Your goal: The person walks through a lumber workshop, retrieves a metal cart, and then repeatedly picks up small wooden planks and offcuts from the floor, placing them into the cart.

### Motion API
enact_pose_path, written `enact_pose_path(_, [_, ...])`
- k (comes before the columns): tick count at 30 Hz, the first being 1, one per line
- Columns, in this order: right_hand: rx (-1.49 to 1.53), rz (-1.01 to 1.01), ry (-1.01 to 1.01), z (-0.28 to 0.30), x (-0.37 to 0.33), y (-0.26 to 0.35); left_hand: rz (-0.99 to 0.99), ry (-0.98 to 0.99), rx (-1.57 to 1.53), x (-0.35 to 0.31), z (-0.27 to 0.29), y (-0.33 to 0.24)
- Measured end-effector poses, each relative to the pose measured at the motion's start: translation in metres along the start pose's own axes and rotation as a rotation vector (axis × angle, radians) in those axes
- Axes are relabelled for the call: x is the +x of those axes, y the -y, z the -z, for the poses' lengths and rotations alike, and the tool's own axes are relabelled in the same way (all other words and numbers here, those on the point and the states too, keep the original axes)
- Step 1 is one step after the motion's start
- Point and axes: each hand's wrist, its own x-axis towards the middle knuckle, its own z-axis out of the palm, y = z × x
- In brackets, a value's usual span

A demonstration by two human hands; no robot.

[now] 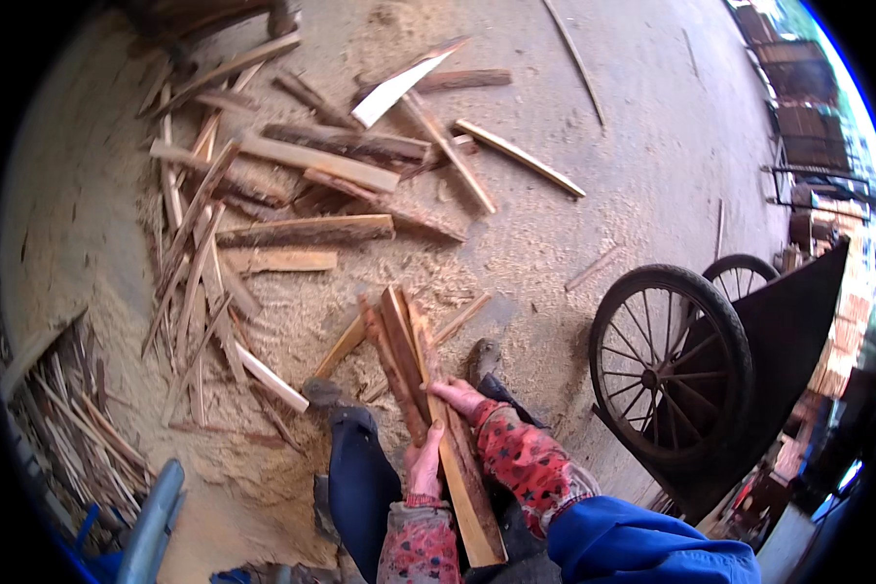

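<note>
A small bundle of bark-edged wood slabs (469, 501) lies lengthwise between my forearms, over my legs. My left hand (423, 467) is closed around the slabs' left side, thumb up along the wood. Farther up, my right hand (459, 397) grips the same bundle from the right, its fingers partly hidden. At the far end the slabs fan apart slightly, a reddish-brown bark strip (391, 368) on the left. Just beyond them, a short pale offcut (341, 346) rests on the sawdust near my left boot (323, 392).
A loose heap of slabs (307, 231) spreads ahead and left over the sawdust-covered floor (555, 321). At right stands a dark cart with a spoked wheel (672, 365). Thin strips (92, 419) are piled at the lower left, near a grey-blue metal tube (153, 521).
</note>
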Motion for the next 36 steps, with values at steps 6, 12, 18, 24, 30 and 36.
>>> enact_pose_path(6, [0.194, 0.161, 0.065, -0.005, -0.081, 0.004, -0.215, -0.132, 0.27, -0.089, -0.037, 0.001])
enact_pose_path(12, [0.345, 0.342, 0.011, 0.044, -0.157, 0.041, -0.409, -0.036, 0.503, -0.154, -0.108, 0.002])
enact_pose_path(18, [0.574, 0.671, -0.151, 0.13, -0.303, 0.099, -0.621, 0.189, 0.766, -0.242, -0.216, 0.01])
enact_pose_path(24, [0.666, 1.056, -0.33, 0.206, -0.453, 0.082, -0.788, 0.558, 0.985, -0.313, -0.289, 0.058])
enact_pose_path(30, [0.795, 1.252, -0.64, 0.254, -0.572, 0.023, -0.632, 0.668, 1.39, -0.356, -0.327, 0.106])
enact_pose_path(36, [0.83, 1.256, -1.043, 0.339, -0.656, -0.032, -0.518, 1.093, 1.503, -0.449, -0.476, 0.216])
